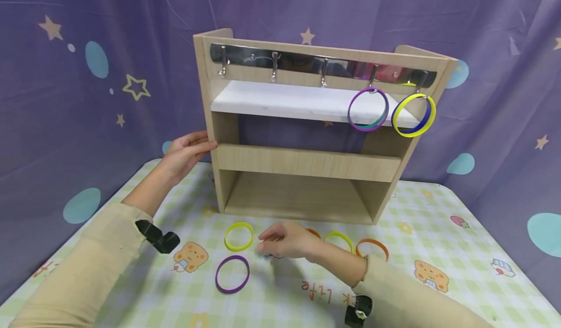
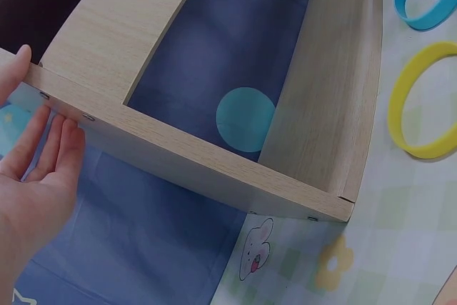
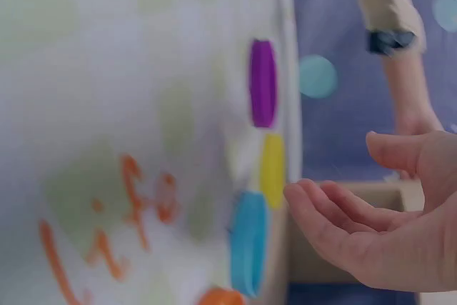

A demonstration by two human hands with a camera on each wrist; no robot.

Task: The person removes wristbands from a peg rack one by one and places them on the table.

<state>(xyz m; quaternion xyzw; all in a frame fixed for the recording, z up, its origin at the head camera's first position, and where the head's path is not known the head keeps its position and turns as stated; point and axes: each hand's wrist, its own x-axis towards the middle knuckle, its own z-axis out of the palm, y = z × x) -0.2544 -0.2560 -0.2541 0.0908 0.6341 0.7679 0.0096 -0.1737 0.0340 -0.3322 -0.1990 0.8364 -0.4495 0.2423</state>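
My left hand (image 1: 186, 155) grips the side panel of a light wooden shelf unit (image 1: 307, 162), thumb at the front edge and fingers along the outer face. My right hand (image 1: 287, 240) hovers low over the table before the unit, fingers bent loosely with a gap to the thumb and nothing held. A blue ring (image 3: 248, 244) lies close to its fingertips; in the head view the hand mostly hides it. Left of this hand lie a yellow ring (image 1: 238, 249) and a purple ring (image 1: 229, 291).
A metal hook rail (image 1: 302, 65) crosses the unit's top. A purple ring (image 1: 349, 111) with a teal one, and a yellow ring (image 1: 412, 134) with a dark blue one, hang at its right end. Another yellow ring (image 1: 339, 234) and an orange ring (image 1: 372, 241) lie beside my right forearm.
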